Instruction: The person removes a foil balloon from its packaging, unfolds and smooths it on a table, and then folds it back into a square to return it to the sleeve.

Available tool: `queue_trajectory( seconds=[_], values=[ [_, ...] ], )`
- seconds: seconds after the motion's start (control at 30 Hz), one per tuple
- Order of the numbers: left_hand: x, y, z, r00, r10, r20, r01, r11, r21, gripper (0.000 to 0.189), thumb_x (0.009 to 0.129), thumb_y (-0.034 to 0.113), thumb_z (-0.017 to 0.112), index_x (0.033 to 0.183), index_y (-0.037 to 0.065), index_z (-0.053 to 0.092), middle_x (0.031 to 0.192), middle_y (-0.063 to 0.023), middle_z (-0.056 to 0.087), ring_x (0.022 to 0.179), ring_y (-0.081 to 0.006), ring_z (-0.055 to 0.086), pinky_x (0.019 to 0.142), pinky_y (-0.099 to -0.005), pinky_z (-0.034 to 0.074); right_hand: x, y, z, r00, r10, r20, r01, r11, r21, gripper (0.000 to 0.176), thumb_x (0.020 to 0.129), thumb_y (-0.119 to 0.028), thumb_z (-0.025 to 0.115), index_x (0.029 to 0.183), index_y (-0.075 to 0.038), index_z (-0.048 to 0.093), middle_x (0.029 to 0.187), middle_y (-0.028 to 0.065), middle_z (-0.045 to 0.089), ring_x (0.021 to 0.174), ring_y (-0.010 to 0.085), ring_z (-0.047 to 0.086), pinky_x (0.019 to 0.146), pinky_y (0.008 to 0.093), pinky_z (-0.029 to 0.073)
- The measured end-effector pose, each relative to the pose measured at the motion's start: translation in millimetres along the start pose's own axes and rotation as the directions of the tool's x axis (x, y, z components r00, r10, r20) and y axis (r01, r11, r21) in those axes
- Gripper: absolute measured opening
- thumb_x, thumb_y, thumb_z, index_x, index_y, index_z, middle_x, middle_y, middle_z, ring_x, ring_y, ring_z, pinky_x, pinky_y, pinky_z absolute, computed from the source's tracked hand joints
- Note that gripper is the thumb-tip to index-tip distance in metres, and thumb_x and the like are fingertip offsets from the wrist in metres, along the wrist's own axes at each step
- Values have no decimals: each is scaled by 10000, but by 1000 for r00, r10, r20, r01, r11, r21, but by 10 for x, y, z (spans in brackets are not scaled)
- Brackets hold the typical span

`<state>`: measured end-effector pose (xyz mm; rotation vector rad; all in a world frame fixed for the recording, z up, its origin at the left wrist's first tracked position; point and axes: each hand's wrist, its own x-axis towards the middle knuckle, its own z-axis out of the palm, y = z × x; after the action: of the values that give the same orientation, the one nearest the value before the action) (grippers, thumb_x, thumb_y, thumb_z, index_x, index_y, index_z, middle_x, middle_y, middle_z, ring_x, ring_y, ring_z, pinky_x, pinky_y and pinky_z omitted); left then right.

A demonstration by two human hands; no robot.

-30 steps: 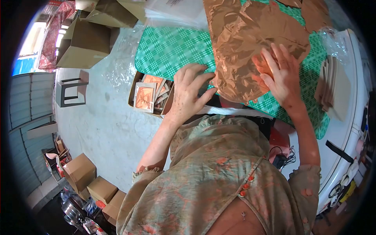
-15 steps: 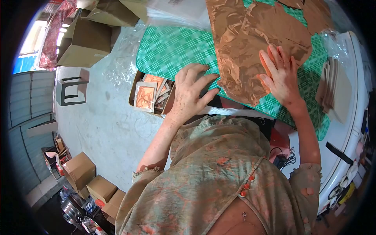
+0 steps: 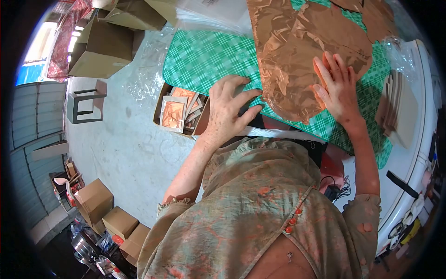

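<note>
We spread the copper-coloured foil (image 3: 297,65) over the green checked cloth (image 3: 209,58) at one o'clock. Our right hand (image 3: 339,93) lies open on it, gripping nothing; our left hand (image 3: 227,107), fingers parted and unclenched, rests at the cloth's near edge, beside the box (image 3: 200,122) at ten o'clock.

No readable text, label, brand, number or sign shows on anything in view.

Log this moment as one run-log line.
left hand: at checked cloth edge | right hand: on crumpled copper-colored sheet | box: near left hand
</note>
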<state>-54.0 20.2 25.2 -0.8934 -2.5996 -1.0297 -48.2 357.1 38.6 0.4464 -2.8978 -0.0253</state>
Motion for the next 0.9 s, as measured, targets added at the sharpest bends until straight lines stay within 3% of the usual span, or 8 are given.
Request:
queue_trajectory(
  seconds=[0.33, 0.73, 0.83, 0.9],
  values=[
    [1, 1, 5, 1000, 10, -7, -10, 1000, 7, 311, 812, 259, 822, 1107, 177, 766, 1274, -101, 610, 1266, -336, 519, 1042, -479, 375, 14, -40, -26, 999, -33, -8, 33, 999, 17, 688, 935, -383, 708, 1556, -190, 484, 1605, 102, 399, 1495, 336, 319, 1178, 639, 247],
    [47, 97, -35, 997, 66, -35, -65, 997, 32, 333, 816, 250, 817, 1116, 123, 750, 1288, -121, 596, 1246, -350, 521, 1029, -482, 382, 40, -66, -65, 997, -64, -36, 64, 998, -4, 664, 936, -417, 700, 1529, -183, 516, 1586, 119, 426, 1442, 355, 383, 1131, 617, 319],
    [142, 139, -17, 986, 165, 6, -165, 985, 46, 383, 865, 267, 789, 1211, 117, 725, 1369, -152, 572, 1357, -391, 492, 1109, -536, 386, 37, -90, -84, 999, -36, -8, 36, 999, -30, 669, 942, -442, 684, 1533, -184, 506, 1591, 122, 420, 1451, 357, 376, 1122, 622, 330],
    [254, 193, 0, 977, 193, 89, -197, 980, 39, 506, 888, 280, 763, 1352, 105, 661, 1527, -179, 494, 1481, -393, 406, 1194, -581, 326, 32, -88, -89, 1000, -31, 5, 31, 999, -36, 674, 950, -457, 668, 1543, -188, 493, 1600, 118, 412, 1470, 358, 355, 1134, 638, 320]
  ],
)
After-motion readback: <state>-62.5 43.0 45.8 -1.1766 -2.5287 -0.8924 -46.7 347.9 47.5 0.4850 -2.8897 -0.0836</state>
